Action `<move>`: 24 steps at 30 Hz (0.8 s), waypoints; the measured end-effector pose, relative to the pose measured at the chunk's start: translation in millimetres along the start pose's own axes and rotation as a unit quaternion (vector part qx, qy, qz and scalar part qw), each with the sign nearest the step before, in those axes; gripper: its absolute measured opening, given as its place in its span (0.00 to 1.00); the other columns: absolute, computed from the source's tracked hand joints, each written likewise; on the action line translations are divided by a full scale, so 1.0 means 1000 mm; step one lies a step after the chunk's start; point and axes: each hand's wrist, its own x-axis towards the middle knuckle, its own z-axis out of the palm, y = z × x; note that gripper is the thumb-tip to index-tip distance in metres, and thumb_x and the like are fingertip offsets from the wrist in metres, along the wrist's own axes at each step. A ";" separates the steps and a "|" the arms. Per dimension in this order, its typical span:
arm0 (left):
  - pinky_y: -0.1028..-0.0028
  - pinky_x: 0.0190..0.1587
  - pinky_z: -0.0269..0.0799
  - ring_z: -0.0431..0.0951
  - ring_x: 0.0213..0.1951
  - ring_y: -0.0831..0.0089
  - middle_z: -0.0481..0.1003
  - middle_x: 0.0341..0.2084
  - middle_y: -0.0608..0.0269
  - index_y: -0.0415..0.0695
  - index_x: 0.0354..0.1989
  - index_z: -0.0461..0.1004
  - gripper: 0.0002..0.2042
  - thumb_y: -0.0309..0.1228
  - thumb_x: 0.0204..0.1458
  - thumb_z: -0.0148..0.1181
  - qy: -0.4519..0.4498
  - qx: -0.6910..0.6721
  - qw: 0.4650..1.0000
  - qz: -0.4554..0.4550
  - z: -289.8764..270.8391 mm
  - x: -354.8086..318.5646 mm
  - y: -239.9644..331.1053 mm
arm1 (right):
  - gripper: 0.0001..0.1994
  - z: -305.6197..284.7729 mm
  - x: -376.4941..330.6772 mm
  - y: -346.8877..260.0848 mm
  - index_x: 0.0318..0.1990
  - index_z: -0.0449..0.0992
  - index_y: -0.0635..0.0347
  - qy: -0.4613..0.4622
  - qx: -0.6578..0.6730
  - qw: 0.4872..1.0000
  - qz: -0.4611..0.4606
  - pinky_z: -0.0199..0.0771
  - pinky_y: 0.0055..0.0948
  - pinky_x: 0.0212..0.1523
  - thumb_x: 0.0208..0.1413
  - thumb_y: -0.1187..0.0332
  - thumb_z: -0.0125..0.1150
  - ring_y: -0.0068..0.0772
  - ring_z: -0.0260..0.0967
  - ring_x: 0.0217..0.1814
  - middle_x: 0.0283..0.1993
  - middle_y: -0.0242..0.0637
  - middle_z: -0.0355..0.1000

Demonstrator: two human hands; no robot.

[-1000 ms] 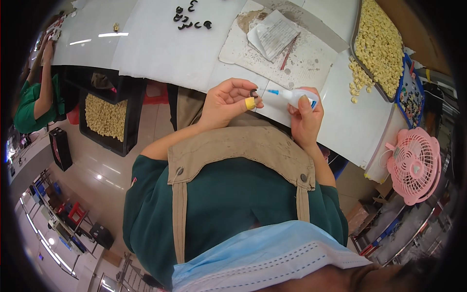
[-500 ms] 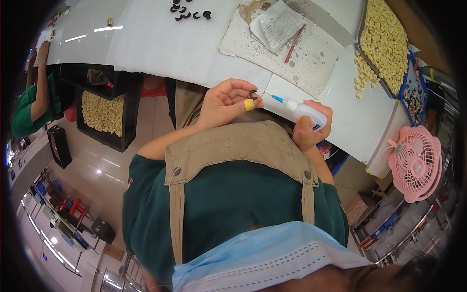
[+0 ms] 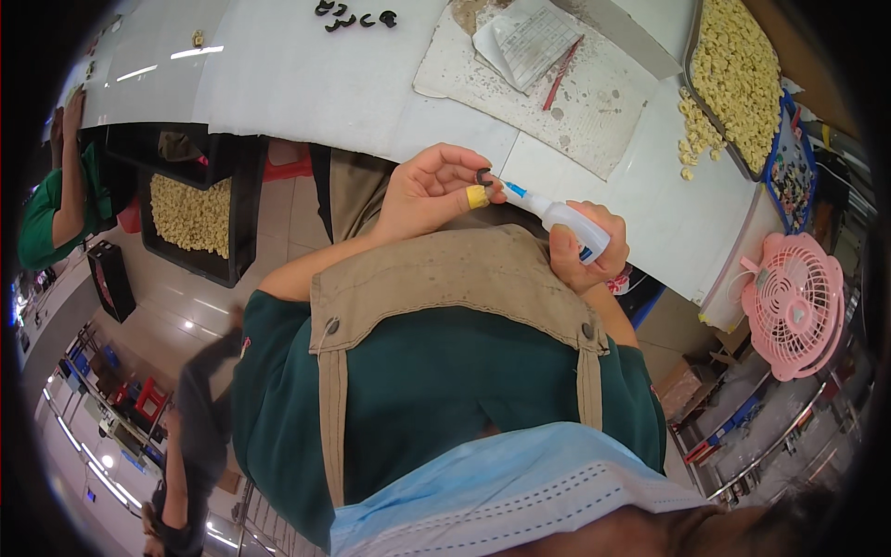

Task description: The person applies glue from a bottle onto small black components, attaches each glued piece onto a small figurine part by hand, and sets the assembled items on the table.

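Observation:
My left hand [image 3: 432, 188] pinches a small dark ring-shaped part [image 3: 484, 175] between thumb and fingers; a yellow cot covers one fingertip. My right hand [image 3: 587, 252] grips a white squeeze bottle [image 3: 568, 223] with a blue nozzle, and the nozzle tip touches the dark part. Both hands are held above my lap, just below the edge of the white table [image 3: 306, 84]. I wear a green shirt and a tan apron.
Several dark parts [image 3: 355, 16] lie at the table's far edge. A stained board [image 3: 594, 102] carries a folded paper and a red stick. A tray of pale yellow pieces [image 3: 738, 65] is at the right, a pink fan [image 3: 796, 304] below it. Another person's sleeve [image 3: 51, 209] shows at left.
Both hands have come nearer to me and lower in the picture. The bottle's nozzle has swung from pointing away to meeting the dark part in my left hand.

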 end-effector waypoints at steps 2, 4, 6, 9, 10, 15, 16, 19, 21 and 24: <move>0.73 0.46 0.70 0.76 0.40 0.68 0.74 0.35 0.54 0.34 0.42 0.66 0.12 0.17 0.48 0.54 0.004 -0.009 1.000 -0.005 0.000 0.000 0.001 | 0.15 0.001 0.001 0.000 0.35 0.70 0.68 -0.005 -0.021 1.000 -0.019 0.63 0.19 0.18 0.37 0.75 0.64 0.26 0.65 0.16 0.21 0.39 0.69; 0.73 0.46 0.70 0.76 0.40 0.68 0.74 0.35 0.54 0.34 0.42 0.66 0.12 0.17 0.48 0.55 0.004 -0.007 1.000 -0.005 0.000 0.000 0.001 | 0.15 0.003 0.002 0.000 0.35 0.70 0.68 -0.004 -0.026 0.999 -0.028 0.64 0.20 0.18 0.36 0.75 0.64 0.26 0.65 0.16 0.21 0.39 0.69; 0.73 0.46 0.71 0.76 0.40 0.68 0.74 0.35 0.54 0.34 0.42 0.66 0.12 0.17 0.48 0.55 0.004 -0.004 1.000 -0.005 0.000 0.000 0.001 | 0.15 0.004 0.002 0.000 0.35 0.70 0.67 -0.004 -0.031 0.999 -0.036 0.64 0.20 0.18 0.36 0.74 0.65 0.27 0.65 0.17 0.22 0.39 0.70; 0.73 0.46 0.71 0.76 0.40 0.68 0.74 0.35 0.54 0.34 0.43 0.66 0.12 0.17 0.48 0.55 0.007 0.007 1.000 -0.012 0.000 0.000 0.000 | 0.15 0.003 0.000 -0.001 0.35 0.70 0.66 -0.016 -0.038 0.999 -0.017 0.65 0.21 0.18 0.36 0.74 0.65 0.27 0.66 0.17 0.23 0.39 0.70; 0.73 0.46 0.71 0.76 0.40 0.68 0.74 0.35 0.54 0.34 0.43 0.66 0.12 0.17 0.48 0.55 0.005 -0.001 1.000 -0.011 0.000 0.000 0.000 | 0.15 0.002 0.000 -0.001 0.35 0.70 0.66 -0.021 -0.049 0.998 -0.019 0.65 0.21 0.18 0.35 0.74 0.65 0.28 0.66 0.17 0.23 0.39 0.70; 0.73 0.46 0.71 0.76 0.40 0.68 0.74 0.35 0.54 0.34 0.43 0.66 0.12 0.17 0.48 0.55 0.002 0.000 1.000 -0.010 0.000 0.000 -0.001 | 0.16 0.002 0.000 0.000 0.34 0.71 0.65 -0.027 -0.055 0.998 -0.029 0.66 0.21 0.18 0.35 0.73 0.67 0.28 0.66 0.17 0.23 0.39 0.70; 0.74 0.46 0.71 0.76 0.40 0.68 0.74 0.35 0.54 0.34 0.43 0.66 0.12 0.17 0.48 0.55 0.003 -0.001 1.000 -0.011 0.000 0.000 -0.001 | 0.16 0.003 0.000 0.000 0.34 0.71 0.65 -0.025 -0.058 0.998 -0.031 0.65 0.21 0.18 0.35 0.73 0.67 0.28 0.66 0.17 0.23 0.39 0.70; 0.74 0.46 0.71 0.76 0.40 0.68 0.74 0.35 0.54 0.34 0.43 0.66 0.12 0.17 0.49 0.55 0.005 -0.004 1.000 -0.017 0.000 0.000 0.000 | 0.16 0.004 -0.001 0.000 0.34 0.71 0.65 -0.022 -0.063 0.997 -0.037 0.65 0.21 0.18 0.34 0.72 0.67 0.28 0.66 0.17 0.23 0.38 0.70; 0.74 0.46 0.71 0.76 0.40 0.68 0.74 0.35 0.54 0.34 0.43 0.66 0.12 0.17 0.49 0.55 0.009 -0.008 1.000 -0.021 0.000 -0.001 0.000 | 0.16 0.004 -0.001 0.000 0.34 0.71 0.65 -0.022 -0.066 0.997 -0.040 0.65 0.21 0.18 0.34 0.72 0.67 0.29 0.66 0.17 0.23 0.38 0.70; 0.74 0.45 0.71 0.76 0.40 0.69 0.74 0.35 0.54 0.34 0.43 0.66 0.12 0.18 0.49 0.55 0.006 0.011 1.000 -0.018 0.000 -0.001 0.000 | 0.17 0.005 -0.001 -0.001 0.34 0.71 0.64 -0.029 -0.060 0.997 -0.026 0.65 0.22 0.18 0.34 0.72 0.68 0.29 0.66 0.17 0.23 0.38 0.69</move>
